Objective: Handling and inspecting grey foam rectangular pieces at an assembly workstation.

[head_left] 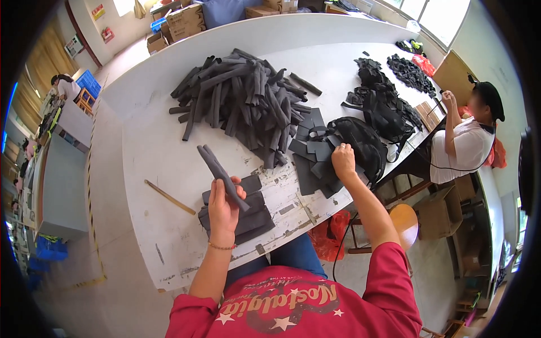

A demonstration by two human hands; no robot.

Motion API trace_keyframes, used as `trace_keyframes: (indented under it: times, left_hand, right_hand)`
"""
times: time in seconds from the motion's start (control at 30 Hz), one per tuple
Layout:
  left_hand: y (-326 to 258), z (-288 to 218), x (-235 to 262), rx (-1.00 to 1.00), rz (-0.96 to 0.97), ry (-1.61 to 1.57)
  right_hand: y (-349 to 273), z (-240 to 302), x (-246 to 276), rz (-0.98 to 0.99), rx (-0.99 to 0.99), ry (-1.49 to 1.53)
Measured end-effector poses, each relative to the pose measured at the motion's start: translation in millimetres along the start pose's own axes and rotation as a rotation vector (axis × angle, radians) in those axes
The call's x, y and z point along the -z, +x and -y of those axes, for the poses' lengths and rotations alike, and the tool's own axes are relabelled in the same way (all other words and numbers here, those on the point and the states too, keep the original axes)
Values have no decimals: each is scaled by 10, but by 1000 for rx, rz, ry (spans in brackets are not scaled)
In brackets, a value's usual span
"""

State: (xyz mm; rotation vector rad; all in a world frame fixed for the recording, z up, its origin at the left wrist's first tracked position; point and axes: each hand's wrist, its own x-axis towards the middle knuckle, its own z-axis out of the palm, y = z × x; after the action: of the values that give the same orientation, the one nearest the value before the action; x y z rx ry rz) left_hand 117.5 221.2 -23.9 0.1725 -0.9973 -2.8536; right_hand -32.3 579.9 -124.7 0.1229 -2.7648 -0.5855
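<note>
"What is the left hand holding?"

"A dark grey roll of cloth-like material. The fingers wrap its lower part, and the far end sticks out freely, tilted up and to the left. It's above the flat dark pieces near the front edge of the white surface."

"Heavy?"

"I'd judge it light. It looks soft too, though it keeps its length without drooping, so there's probably some body in it. I'd take it around the middle, with a loose grip; squeezing hard would likely flatten it."

"Slippery?"

"Probably not. The finish looks matt, and I doubt it would break if dropped."

"And the right hand?"

"Its fingers are bent down at the dark sheets, just beside the black bag. I can't tell whether they pinch one or only touch it."

"How would those sheets handle?"

"They look thin, flat and fairly stiff. An edge or corner seems the best place to hold one, since they overlap and two could come up together."

"What about the big heap of rolls?"

"Those lie crisscrossed beyond the left hand; I'd choose one with an end jutting out."
</note>
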Motion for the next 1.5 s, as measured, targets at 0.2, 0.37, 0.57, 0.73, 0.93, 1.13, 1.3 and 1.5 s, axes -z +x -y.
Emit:
trace_keyframes:
  times: [0.2, 0.37, 0.57, 0.73, 0.93, 1.13, 1.3, 1.5]
  left_hand:
    - [63, 8, 97, 142, -67, -43]
    - [60, -56, 151, 256, -34, -55]
    - [-19, -150, 51, 174, -65, -16]
    - [0, -144, 6, 160, -68, -27]
    - [-23, -191, -9, 192, -111, -74]
    - [-63, -196, -35, 148, -55, 4]
    - [-77, -200, -52, 154, -61, 6]
    - [-100, -179, -87, 173, -33, 15]
  right_hand:
    - [-148, -57, 125, -101, 79, 189]
    - [-199, -59, 768, -406, 16, 742]
    - [-662, 541, 1772, -98, -42, 1380]
    - [-987, 754, 2034, -291, 386, 1195]
    - [-1168, 790, 2223, -166, 403, 1244]
    - [-1161, 819, 2234, -206, 441, 1147]
    - [-1124, 794, 2339, -305, 388, 1164]
    - [-1075, 913, 2445, -430, 352, 1120]
